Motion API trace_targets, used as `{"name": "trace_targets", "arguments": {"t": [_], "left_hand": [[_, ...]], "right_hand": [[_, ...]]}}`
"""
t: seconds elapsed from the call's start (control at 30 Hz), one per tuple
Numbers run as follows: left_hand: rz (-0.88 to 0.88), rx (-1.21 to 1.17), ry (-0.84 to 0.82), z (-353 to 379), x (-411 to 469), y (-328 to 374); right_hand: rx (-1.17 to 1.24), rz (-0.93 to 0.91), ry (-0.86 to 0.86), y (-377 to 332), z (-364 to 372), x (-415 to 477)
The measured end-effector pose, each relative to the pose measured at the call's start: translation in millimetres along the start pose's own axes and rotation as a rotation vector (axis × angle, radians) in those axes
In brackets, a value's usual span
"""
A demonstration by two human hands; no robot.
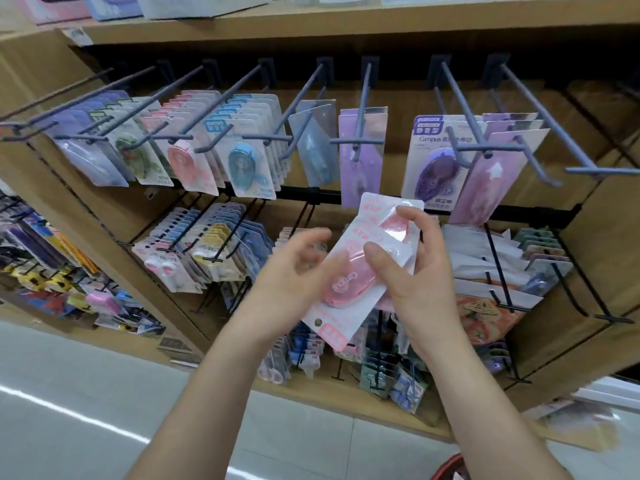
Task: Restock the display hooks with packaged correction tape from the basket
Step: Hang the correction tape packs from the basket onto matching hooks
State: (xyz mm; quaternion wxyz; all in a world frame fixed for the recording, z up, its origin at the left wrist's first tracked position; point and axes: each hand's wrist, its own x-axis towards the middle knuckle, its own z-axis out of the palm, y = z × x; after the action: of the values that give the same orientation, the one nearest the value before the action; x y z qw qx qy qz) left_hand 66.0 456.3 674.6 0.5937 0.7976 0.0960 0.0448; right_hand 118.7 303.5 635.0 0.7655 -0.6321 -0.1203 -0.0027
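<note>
As the right hand (427,271) grips it, pink pack (346,285) sits inverted

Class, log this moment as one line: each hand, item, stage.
right hand: grips pink correction tape pack, hang hole downward | left hand: open beside it, contact unclear | stage: not yet hung

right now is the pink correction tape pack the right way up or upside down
Upside down. The pink correction tape pack has its hang hole at the lower end while the right hand grips it.
</note>
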Motion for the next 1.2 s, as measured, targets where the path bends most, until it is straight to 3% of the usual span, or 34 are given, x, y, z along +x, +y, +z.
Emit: {"name": "trace_targets", "arguments": {"t": [0.07, 0.3, 0.47, 0.6, 0.7, 0.8, 1.0, 1.1, 1.2], "left_hand": [[-0.022, -0.076, -0.089, 5.1, -15.3, -6.1], [-0.071, -0.382, 0.189, 1.4, -28.0, -27.1], [0.084, -0.039, 0.283, -6.7, -32.2, -36.2], [0.019, -0.095, 0.338, -9.3, -34.0, -29.4], [-0.048, -0.141, 0.243, -18.6, -38.3, -29.0], [-0.057, -0.137, 0.197, -29.4, -47.1, -34.0], [-0.093, -0.382, 0.552, -59.3, -62.5, -47.4], [-0.121, -0.438, 0.650, -77.7, -67.0, -56.4], [-0.142, -0.336, 0.561, -102.1, -68.8, -70.6]], "right_hand": [[-0.024, -0.027, -0.019, -0.1, 3.0, -2.1], [-0.084, -0.046, -0.053, -5.4, -0.5, -5.6], [-0.042, 0.115, -0.157, -19.6, -9.7, -6.1], [-0.147, 0.147, -0.425, -25.0, -16.7, -2.1], [-0.229, 0.162, -0.672, -32.6, -10.0, 2.8], [-0.266, 0.165, -0.784, -32.8, 8.5, 9.6], [-0.049, 0.269, -0.811, -18.1, 44.0, 21.6], [0.105, 0.324, -0.608, -3.3, 78.3, 22.8], [0.093, 0.266, -0.376, 8.9, 121.3, 23.4]]}}
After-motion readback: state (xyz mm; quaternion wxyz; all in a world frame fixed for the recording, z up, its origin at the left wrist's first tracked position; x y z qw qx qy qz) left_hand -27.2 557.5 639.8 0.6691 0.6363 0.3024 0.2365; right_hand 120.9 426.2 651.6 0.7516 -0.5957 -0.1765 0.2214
